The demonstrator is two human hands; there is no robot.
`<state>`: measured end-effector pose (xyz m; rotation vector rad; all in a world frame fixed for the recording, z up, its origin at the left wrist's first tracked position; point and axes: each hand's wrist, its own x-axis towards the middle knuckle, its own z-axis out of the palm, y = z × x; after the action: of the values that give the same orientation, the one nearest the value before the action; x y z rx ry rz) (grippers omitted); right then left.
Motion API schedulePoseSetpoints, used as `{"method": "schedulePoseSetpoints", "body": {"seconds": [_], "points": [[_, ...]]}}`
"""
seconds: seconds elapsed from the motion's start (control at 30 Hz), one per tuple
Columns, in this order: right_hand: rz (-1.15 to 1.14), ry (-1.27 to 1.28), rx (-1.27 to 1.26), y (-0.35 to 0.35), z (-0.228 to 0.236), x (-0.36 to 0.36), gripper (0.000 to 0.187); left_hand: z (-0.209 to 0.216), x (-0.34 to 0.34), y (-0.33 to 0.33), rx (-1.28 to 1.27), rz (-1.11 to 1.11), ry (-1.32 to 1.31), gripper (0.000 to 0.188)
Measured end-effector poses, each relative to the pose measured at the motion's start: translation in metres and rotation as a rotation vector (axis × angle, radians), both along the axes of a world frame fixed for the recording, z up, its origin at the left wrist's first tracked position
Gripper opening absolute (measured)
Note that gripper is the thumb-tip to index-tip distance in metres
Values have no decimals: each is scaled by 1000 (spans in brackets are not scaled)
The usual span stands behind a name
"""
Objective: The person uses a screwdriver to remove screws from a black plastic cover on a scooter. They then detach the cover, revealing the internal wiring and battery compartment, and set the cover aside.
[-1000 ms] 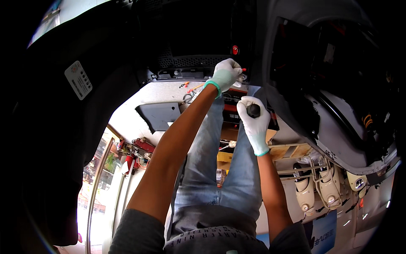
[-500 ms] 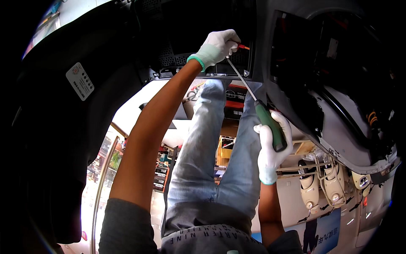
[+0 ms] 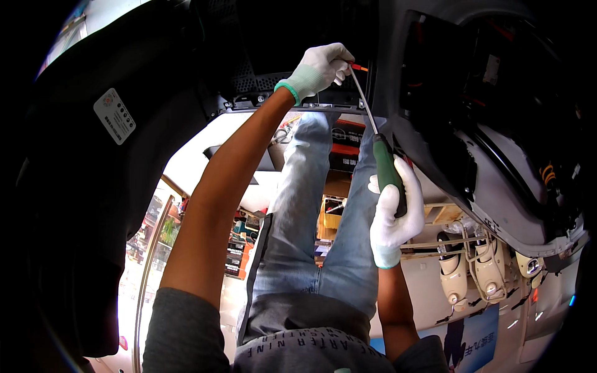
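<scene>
My left hand point(image 3: 318, 67), in a white glove with a green cuff, pinches a small red piece with an orange end point(image 3: 357, 66), which looks like a wire connector. It is in front of a dark perforated panel point(image 3: 263, 83). My right hand point(image 3: 397, 214), also in a white glove, is closed around the dark green handle of a screwdriver point(image 3: 385, 163). The long metal shaft points up and away, and its tip reaches the red piece by my left fingertips. Whether the tip touches it I cannot tell.
Dark body panels surround the work, one with a white label point(image 3: 114, 116) at left. An opened grey-edged cavity point(image 3: 497, 205) with orange coiled wire is at right. Below are my jeans-clad legs point(image 3: 286, 205), red-and-black boxes point(image 3: 346, 146) and cream scooters point(image 3: 454, 276).
The screwdriver has swung more upright, its tip moving up and right to the red piece. My right hand has shifted slightly left and up. My left hand has hardly moved.
</scene>
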<state>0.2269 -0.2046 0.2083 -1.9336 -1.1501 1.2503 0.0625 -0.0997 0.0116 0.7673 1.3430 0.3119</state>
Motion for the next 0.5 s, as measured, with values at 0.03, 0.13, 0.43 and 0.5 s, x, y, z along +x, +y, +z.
{"method": "schedulePoseSetpoints", "body": {"seconds": [0.03,0.13,0.43,0.5], "points": [[-9,7,-3,0,-1,0,35,-1,0,-1,-5,3,-10,15],[-17,-8,-9,3,-1,-1,34,-3,-1,-1,-15,8,-32,15],[-10,-14,-46,0,3,0,28,-3,-1,-1,6,-73,5,16],[77,-126,-26,2,5,-3,28,-2,-2,-3,29,-60,-24,16]]}}
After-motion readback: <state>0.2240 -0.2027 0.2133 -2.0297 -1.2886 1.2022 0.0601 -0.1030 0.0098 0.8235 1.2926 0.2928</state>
